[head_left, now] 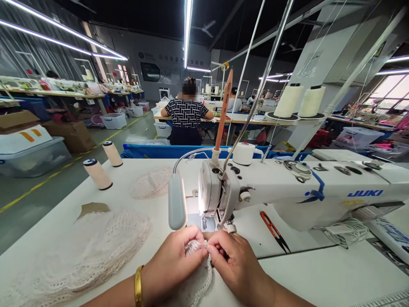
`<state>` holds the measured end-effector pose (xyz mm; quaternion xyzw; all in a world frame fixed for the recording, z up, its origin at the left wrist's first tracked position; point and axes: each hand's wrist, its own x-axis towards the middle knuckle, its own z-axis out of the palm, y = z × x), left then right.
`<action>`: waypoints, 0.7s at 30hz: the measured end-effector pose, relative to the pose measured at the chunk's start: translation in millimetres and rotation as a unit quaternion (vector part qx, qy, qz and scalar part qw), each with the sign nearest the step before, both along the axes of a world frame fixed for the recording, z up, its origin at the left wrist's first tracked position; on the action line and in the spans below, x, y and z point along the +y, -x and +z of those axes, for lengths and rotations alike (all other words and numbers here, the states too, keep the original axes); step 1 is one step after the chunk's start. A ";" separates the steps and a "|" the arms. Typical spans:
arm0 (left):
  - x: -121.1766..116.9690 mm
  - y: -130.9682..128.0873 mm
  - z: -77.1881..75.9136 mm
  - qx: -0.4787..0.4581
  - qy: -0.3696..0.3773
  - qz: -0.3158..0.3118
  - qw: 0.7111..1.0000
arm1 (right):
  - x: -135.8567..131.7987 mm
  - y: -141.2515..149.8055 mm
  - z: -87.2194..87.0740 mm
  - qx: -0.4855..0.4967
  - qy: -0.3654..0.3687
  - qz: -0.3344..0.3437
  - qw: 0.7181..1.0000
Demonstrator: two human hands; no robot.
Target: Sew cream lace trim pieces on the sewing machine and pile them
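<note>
Just in front of the sewing machine's (211, 187) needle area, my two hands meet over a piece of white lace trim (208, 273). My left hand (179, 258), with a gold bangle at the wrist, pinches the trim between thumb and fingers. Close beside it, my right hand (234, 260) has its fingertips pressed together on the same trim. The trim hangs down toward me between the hands, and its lower part runs out of view. The presser foot (205, 222) stands just beyond my fingers, lit by the grey lamp (177, 200).
A stack of cream lace pieces (105, 243) lies at left, another lace bundle (151, 182) behind it. Two thread cones (98, 175) stand near the left edge. Red-handled thread snips (274, 230) lie right of the needle. A person (187, 113) sits facing away at a table ahead.
</note>
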<state>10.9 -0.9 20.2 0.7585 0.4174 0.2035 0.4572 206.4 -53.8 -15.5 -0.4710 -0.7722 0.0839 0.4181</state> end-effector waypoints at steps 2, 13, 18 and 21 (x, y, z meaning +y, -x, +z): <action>-0.6 -1.0 -2.8 -0.023 -0.021 -0.008 0.999 | 0.3 0.5 -0.8 -0.005 -0.003 0.005 1.000; -1.8 0.0 -6.9 -0.041 0.000 0.030 0.999 | 2.8 0.9 -2.3 -0.010 0.002 0.000 1.000; -0.2 0.6 0.2 -0.025 0.041 -0.002 0.999 | 3.4 1.8 -3.4 -0.014 0.020 -0.005 1.000; 1.6 1.2 0.2 -0.007 0.024 -0.006 1.000 | 4.9 2.8 -2.4 -0.020 0.030 -0.007 0.999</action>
